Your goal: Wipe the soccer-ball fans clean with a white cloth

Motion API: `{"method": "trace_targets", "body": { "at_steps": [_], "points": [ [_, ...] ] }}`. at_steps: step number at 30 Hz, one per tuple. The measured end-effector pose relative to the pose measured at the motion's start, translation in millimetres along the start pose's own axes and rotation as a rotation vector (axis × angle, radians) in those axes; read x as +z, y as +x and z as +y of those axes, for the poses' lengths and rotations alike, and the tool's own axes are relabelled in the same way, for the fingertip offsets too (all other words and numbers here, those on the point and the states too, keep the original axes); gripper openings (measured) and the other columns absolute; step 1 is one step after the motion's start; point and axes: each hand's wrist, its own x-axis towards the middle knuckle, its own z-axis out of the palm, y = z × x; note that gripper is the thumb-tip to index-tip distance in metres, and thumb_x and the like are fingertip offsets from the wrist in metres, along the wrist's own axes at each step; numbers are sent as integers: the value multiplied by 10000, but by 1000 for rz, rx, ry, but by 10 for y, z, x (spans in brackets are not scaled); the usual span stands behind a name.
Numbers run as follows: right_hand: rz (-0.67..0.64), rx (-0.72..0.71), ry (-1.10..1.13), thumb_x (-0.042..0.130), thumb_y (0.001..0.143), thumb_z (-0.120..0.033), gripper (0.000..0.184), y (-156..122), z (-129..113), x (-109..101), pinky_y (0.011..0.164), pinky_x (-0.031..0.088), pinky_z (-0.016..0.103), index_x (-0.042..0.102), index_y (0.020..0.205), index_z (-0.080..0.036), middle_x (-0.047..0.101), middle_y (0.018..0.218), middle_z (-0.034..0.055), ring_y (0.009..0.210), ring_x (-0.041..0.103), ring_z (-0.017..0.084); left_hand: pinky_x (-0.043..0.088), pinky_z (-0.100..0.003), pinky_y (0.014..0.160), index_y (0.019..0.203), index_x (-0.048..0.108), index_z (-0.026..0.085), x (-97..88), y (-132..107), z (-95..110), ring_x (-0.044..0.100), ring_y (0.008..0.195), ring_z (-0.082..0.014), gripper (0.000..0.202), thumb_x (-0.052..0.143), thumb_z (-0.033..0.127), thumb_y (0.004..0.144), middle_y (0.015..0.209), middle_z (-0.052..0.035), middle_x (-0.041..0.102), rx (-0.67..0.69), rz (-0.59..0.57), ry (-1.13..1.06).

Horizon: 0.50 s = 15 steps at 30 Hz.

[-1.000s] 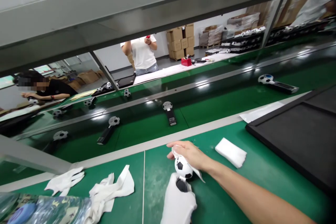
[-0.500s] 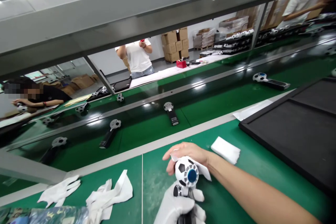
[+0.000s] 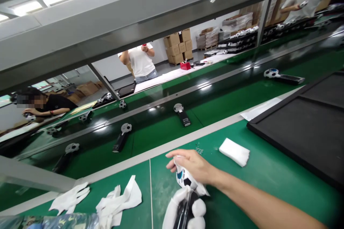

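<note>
My left hand [image 3: 181,210], in a white glove, is wrapped round the black handle of a handheld device with a soccer-ball head [image 3: 185,179]. The handle points down toward me, and a blue round part shows on the ball's left side. Bare, my right hand [image 3: 195,164] pinches a thin white cloth [image 3: 178,160] against the ball's upper side. Part of the ball is hidden under that hand and the cloth. Beyond the right wrist, a folded stack of white wipes [image 3: 234,151] lies on the green table [image 3: 161,189].
Several similar devices lie on the green conveyor [image 3: 156,128] ahead. A black tray [image 3: 303,128] stands at right. White gloves [image 3: 71,197], crumpled white cloths [image 3: 119,200] and a plastic bag [image 3: 61,222] lie at left. A metal beam [image 3: 107,32] crosses overhead; co-workers are across the line.
My left hand has turned the device, so the blue part now faces left instead of toward me. My right hand has moved over the ball with the cloth. Devices on the belt appear shifted right.
</note>
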Motion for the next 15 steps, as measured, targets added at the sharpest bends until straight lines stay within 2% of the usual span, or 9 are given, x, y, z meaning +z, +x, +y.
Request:
{"method": "trace_targets", "body": {
  "at_steps": [2, 3, 5, 7, 10, 12, 13, 15],
  "points": [
    [27, 207, 329, 522, 838, -324, 310, 100, 73, -28, 581, 499, 293, 600, 1069, -133, 700, 918, 111, 726, 673, 201, 531, -299, 667, 1106, 545, 162, -16, -19, -8, 586, 794, -139, 316, 509, 393, 894, 1007, -65, 590, 3, 10, -2],
    [53, 265, 433, 556, 811, -321, 315, 137, 120, -38, 547, 497, 288, 593, 1053, -122, 695, 920, 121, 690, 674, 203, 531, -300, 668, 1116, 541, 165, -26, -24, -7, 587, 796, -140, 327, 504, 403, 895, 1012, -67, 589, 6, 16, 0],
    [142, 314, 516, 591, 784, -306, 307, 180, 214, -57, 531, 505, 296, 581, 1023, -113, 686, 936, 137, 658, 671, 203, 531, -301, 666, 1128, 534, 163, -46, -25, 3, 588, 794, -141, 345, 501, 414, 895, 1014, -68, 588, 12, 27, 8],
    [255, 318, 510, 570, 798, -287, 262, 183, 274, -92, 537, 513, 303, 563, 997, -117, 679, 941, 141, 640, 662, 191, 532, -301, 662, 1122, 536, 156, -67, -19, 22, 588, 789, -140, 341, 505, 407, 894, 1007, -67, 589, 21, 40, 20],
    [420, 277, 486, 500, 844, -276, 213, 132, 217, -160, 540, 506, 280, 528, 1012, -147, 664, 967, 115, 613, 643, 153, 533, -307, 676, 1103, 547, 154, -86, -8, 48, 588, 801, -142, 313, 516, 384, 892, 1012, -66, 589, 39, 61, 33],
    [481, 170, 414, 463, 879, -308, 224, 63, 85, -161, 577, 510, 279, 526, 1039, -165, 658, 996, 100, 649, 648, 150, 533, -314, 695, 1099, 550, 152, -79, 0, 58, 589, 818, -145, 302, 521, 369, 892, 1023, -66, 588, 54, 75, 41],
    [471, 87, 322, 440, 898, -327, 241, 19, 11, -135, 618, 514, 287, 537, 1056, -173, 657, 1010, 95, 700, 654, 160, 533, -317, 703, 1100, 550, 150, -68, 6, 59, 590, 826, -146, 300, 524, 364, 891, 1028, -67, 588, 61, 83, 45],
    [337, -108, -13, 413, 916, -327, 263, -77, -108, -29, 721, 502, 320, 575, 1076, -195, 666, 1002, 82, 818, 646, 190, 534, -329, 715, 1108, 547, 147, -35, 19, 54, 591, 843, -154, 306, 531, 358, 887, 1039, -69, 587, 80, 102, 56]
  ]
}}
